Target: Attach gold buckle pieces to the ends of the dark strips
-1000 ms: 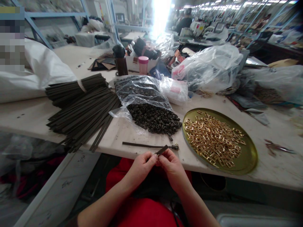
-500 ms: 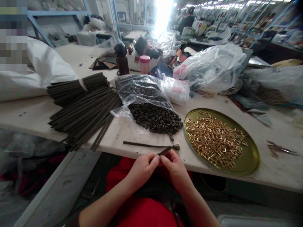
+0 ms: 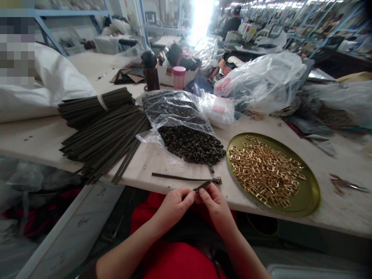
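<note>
Close together at the table's front edge, my left hand (image 3: 178, 203) and my right hand (image 3: 214, 202) pinch one short dark strap (image 3: 204, 185) between thumbs and fingers. A bit of gold metal, perhaps a buckle, shows at the left fingertips; the rest is covered by my fingers. Just beyond them lies another dark strap (image 3: 180, 177), with a gold buckle (image 3: 219, 180) at its right end. Small dark loops (image 3: 193, 147) spill from a clear plastic bag (image 3: 174, 110). To the right, a round gold-coloured tray (image 3: 310, 195) holds many gold buckles (image 3: 266, 170).
Dark strips (image 3: 100, 139) are fanned out on the left, with a tied bundle (image 3: 116, 99) behind. Pliers (image 3: 348, 184) lie at the right. A dark bottle (image 3: 150, 73), a pink-lidded jar (image 3: 179, 79) and plastic bags (image 3: 261, 83) stand farther back. A person (image 3: 232, 25) is in the background.
My right thumb and fingers have shifted slightly along the strap, and a little more gold shows near the left fingertips. The view has moved slightly; the things on the table lie as before.
</note>
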The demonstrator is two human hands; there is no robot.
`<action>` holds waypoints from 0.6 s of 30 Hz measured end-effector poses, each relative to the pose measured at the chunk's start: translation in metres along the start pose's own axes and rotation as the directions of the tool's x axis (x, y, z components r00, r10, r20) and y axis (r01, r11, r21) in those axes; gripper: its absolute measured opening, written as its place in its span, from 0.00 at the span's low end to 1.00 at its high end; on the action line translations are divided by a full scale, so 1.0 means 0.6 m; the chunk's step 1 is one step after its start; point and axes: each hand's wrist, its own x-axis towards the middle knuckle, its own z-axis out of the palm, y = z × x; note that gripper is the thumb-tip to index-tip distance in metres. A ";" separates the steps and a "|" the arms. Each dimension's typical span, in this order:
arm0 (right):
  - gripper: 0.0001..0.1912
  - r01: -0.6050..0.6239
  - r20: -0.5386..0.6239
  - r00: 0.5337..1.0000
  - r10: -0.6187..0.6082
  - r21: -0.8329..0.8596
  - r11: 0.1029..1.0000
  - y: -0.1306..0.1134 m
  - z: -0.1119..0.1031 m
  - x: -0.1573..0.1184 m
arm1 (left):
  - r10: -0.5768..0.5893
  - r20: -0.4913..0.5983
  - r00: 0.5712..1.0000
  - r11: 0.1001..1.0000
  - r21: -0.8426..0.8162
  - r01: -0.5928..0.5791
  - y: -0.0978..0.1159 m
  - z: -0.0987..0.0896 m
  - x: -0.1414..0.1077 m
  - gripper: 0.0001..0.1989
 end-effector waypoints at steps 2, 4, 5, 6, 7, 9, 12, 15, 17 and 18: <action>0.09 0.023 -0.008 1.000 -0.023 -0.020 1.000 0.000 0.001 -0.001 | -0.001 0.005 1.000 1.000 0.005 0.001 0.000 -0.001 0.001 0.17; 0.06 0.127 -0.058 0.989 -0.136 -0.141 0.982 0.003 0.001 -0.004 | 0.003 0.004 1.000 1.000 0.010 -0.003 0.000 -0.001 0.002 0.17; 0.04 0.202 -0.078 0.971 -0.225 -0.233 0.951 0.004 0.001 -0.006 | 0.007 0.004 1.000 1.000 0.009 -0.007 0.000 0.000 0.002 0.17; 0.03 0.282 -0.077 0.943 -0.323 -0.331 0.901 0.005 0.000 -0.008 | 0.012 0.002 1.000 1.000 0.007 -0.012 0.001 0.001 0.002 0.17; 0.04 0.360 -0.053 0.906 -0.420 -0.423 0.831 0.006 -0.001 -0.010 | 0.017 0.000 1.000 1.000 0.004 -0.017 0.002 0.003 0.002 0.17; 0.09 0.484 0.033 0.829 -0.559 -0.543 0.686 0.005 -0.004 -0.012 | 0.016 -0.018 1.000 1.000 0.003 -0.016 0.003 0.006 0.001 0.17; 0.10 0.520 0.080 0.800 -0.595 -0.588 0.620 0.000 -0.005 -0.010 | 0.004 -0.038 0.999 1.000 0.009 -0.004 0.008 0.007 -0.003 0.18; 0.05 0.459 0.006 0.834 -0.552 -0.562 0.688 -0.005 -0.004 -0.004 | 0.014 0.001 1.000 1.000 0.024 -0.014 0.015 0.002 -0.009 0.15; 0.03 0.432 -0.017 0.851 -0.525 -0.548 0.716 -0.006 -0.004 -0.001 | 0.029 0.035 0.999 0.998 0.046 -0.030 0.020 -0.004 -0.012 0.12; 0.03 0.427 -0.019 0.852 -0.523 -0.553 0.716 -0.006 -0.004 0.000 | 0.034 0.043 0.998 0.998 0.056 -0.036 0.022 -0.006 -0.013 0.11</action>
